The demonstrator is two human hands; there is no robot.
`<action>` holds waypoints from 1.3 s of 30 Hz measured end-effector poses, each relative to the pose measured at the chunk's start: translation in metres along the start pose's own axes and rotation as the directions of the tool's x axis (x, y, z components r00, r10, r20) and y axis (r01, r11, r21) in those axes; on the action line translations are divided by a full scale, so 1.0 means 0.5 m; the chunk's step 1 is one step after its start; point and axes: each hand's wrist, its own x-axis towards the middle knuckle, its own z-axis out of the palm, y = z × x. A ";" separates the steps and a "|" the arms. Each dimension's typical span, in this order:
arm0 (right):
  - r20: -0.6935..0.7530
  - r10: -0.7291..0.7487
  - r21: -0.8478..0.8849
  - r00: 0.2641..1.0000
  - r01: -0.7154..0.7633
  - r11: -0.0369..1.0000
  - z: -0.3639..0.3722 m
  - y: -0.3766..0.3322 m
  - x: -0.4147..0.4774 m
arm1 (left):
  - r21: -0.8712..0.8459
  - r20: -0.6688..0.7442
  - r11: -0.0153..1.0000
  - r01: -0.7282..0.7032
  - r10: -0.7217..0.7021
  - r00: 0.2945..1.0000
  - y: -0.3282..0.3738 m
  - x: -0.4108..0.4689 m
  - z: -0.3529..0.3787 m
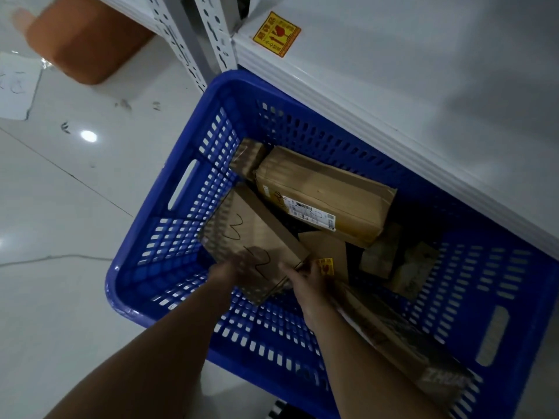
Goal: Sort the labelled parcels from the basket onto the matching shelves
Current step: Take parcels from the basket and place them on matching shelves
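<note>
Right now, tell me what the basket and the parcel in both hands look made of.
Basket: likely moulded plastic, glossy blue, with slotted walls and a cut-out handle. Parcel: seemingly cardboard, matte brown, marker scrawl on its face; left hand and right hand grip its near end.

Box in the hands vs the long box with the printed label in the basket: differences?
The scrawled box carries handwritten marker strokes; the long box a printed label. The scrawled box is flat and tilted, gripped by the left hand and right hand; the long box is thicker and lies untouched. Both are brown cardboard, inside the blue basket.
</note>
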 end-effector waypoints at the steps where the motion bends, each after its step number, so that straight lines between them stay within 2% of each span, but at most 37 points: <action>1: 0.015 0.000 0.027 1.000 -0.001 1.000 0.007 0.004 0.005 | -0.020 0.022 1.000 -0.006 0.006 1.000 0.005 -0.007 0.002; 11: -0.004 -0.082 0.301 0.997 0.079 0.950 -0.018 -0.014 -0.036 | -0.042 0.046 0.992 -0.115 0.117 0.992 0.019 -0.044 -0.054; 17: -0.030 -0.083 0.380 0.996 0.088 0.921 -0.114 -0.077 -0.160 | -0.011 0.075 0.965 -0.261 0.261 0.962 0.110 -0.178 -0.071; 21: -0.071 -0.078 0.448 0.994 0.102 0.888 -0.168 -0.127 -0.282 | -0.064 0.145 0.941 -0.333 0.339 0.930 0.168 -0.287 -0.067; 24: -0.133 -0.095 0.514 0.986 0.151 0.844 -0.208 -0.160 -0.404 | -0.013 0.299 0.903 -0.430 0.413 0.860 0.204 -0.404 -0.066; 26: -0.194 -0.119 0.545 0.974 0.208 0.812 -0.238 -0.174 -0.496 | 0.117 0.412 0.855 -0.505 0.421 0.808 0.222 -0.487 -0.073; 30: -0.301 -0.169 0.569 0.939 0.319 0.758 -0.301 -0.173 -0.691 | 0.336 0.601 0.732 -0.593 0.319 0.733 0.233 -0.668 -0.089; 32: -0.390 -0.182 0.577 0.903 0.394 0.715 -0.336 -0.158 -0.798 | 0.417 0.683 0.637 -0.648 0.251 0.686 0.230 -0.768 -0.088; 34: -0.472 -0.213 0.557 0.856 0.477 0.680 -0.372 -0.148 -0.918 | 0.434 0.749 0.545 -0.718 0.225 0.623 0.221 -0.859 -0.071; 37: -0.579 -0.220 0.509 0.785 0.558 0.655 -0.434 -0.119 -1.090 | 0.403 0.813 0.518 -0.755 0.176 0.555 0.186 -1.021 -0.040; 39: -0.663 -0.181 0.506 0.727 0.613 0.607 -0.482 -0.084 -1.221 | 0.360 0.866 0.477 -0.802 0.149 0.477 0.145 -1.147 -0.008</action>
